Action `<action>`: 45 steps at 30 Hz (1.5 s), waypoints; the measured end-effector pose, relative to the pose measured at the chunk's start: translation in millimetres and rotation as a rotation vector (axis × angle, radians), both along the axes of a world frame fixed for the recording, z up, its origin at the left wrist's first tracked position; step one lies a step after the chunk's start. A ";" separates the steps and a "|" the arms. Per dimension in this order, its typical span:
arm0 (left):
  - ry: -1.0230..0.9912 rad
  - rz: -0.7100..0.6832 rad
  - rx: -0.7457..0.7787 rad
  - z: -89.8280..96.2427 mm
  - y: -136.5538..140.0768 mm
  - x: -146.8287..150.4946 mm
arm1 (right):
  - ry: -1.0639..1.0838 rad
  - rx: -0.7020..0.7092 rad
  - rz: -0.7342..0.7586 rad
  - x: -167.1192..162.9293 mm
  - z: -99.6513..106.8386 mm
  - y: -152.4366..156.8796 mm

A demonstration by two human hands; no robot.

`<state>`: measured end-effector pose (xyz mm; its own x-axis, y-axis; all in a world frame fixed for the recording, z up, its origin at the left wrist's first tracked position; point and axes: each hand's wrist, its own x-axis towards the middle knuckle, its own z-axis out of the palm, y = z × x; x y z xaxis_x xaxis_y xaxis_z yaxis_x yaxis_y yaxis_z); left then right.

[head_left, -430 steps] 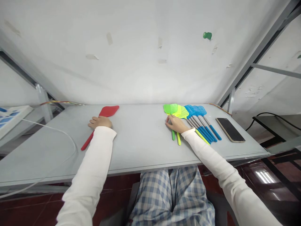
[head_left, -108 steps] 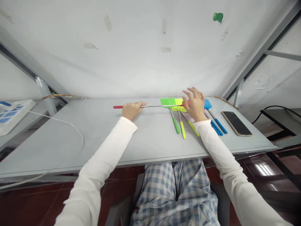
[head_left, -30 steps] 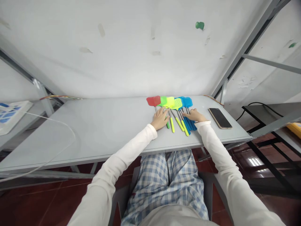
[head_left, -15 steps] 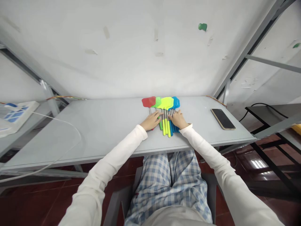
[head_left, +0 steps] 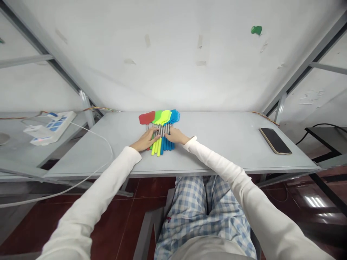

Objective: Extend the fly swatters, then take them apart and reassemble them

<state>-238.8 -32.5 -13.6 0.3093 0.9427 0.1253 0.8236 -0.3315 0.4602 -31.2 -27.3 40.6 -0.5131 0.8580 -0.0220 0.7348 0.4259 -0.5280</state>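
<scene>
A row of fly swatters lies overlapped on the grey table, handles toward me. The heads run from a red fly swatter (head_left: 146,117) through green to yellow fly swatters (head_left: 164,117), then blue fly swatters (head_left: 175,116) on the right. My left hand (head_left: 145,140) is closed on the left side of the row, its fingers over the metal shafts and partly hiding the red and green handles. From the right, my right hand (head_left: 176,135) grips the shafts by the blue ones, fingertips near the middle.
A phone (head_left: 275,141) lies at the table's right end. A white cable (head_left: 108,142) crosses the left end of the grey table (head_left: 222,144). Beyond it, a white and blue power strip (head_left: 55,126) sits on another surface. A wall stands behind, with metal posts at both sides.
Both hands have slid the fly swatters leftward along the table, and the row looks more compact. My view has shifted, bringing more of the left side into sight.
</scene>
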 end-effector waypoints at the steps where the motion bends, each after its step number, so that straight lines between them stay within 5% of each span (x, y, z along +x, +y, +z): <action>1: 0.006 -0.002 -0.001 1.7 0.1 -11.7 | 0.061 -0.025 0.041 -6.6 -1.4 3.0; 5: 0.041 0.022 -0.023 9.2 1.7 -53.9 | 0.245 -0.049 0.190 -21.1 -7.9 11.2; 11: 0.109 0.071 -0.074 13.2 -0.6 -69.5 | 0.189 0.174 0.266 9.7 -9.8 17.5; 18: 0.230 0.103 0.100 30.0 -19.0 11.0 | 0.099 0.069 0.180 120.9 -8.5 31.0; 26: 0.440 0.444 0.171 18.9 17.1 86.8 | 0.139 0.273 -0.125 218.9 -24.6 50.0; 29: 0.393 0.422 0.229 14.0 23.6 106.1 | 0.161 0.365 -0.181 228.7 -35.7 50.9; 35: 0.376 0.105 0.205 22.1 3.8 166.0 | 0.058 0.627 -0.176 221.2 -23.0 40.1; 38: 0.438 -0.021 0.288 26.0 3.5 189.3 | -0.043 0.608 -0.067 218.3 -18.1 33.9; 45: 0.415 -0.038 0.382 20.1 18.6 209.5 | -0.145 0.464 0.004 228.4 -22.5 36.3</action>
<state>-29.2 -13.9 6.5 0.4383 0.8414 0.3162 0.8942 -0.4439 -0.0581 197.2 9.0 18.1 -0.5365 0.7921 0.2912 0.7844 0.5953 -0.1741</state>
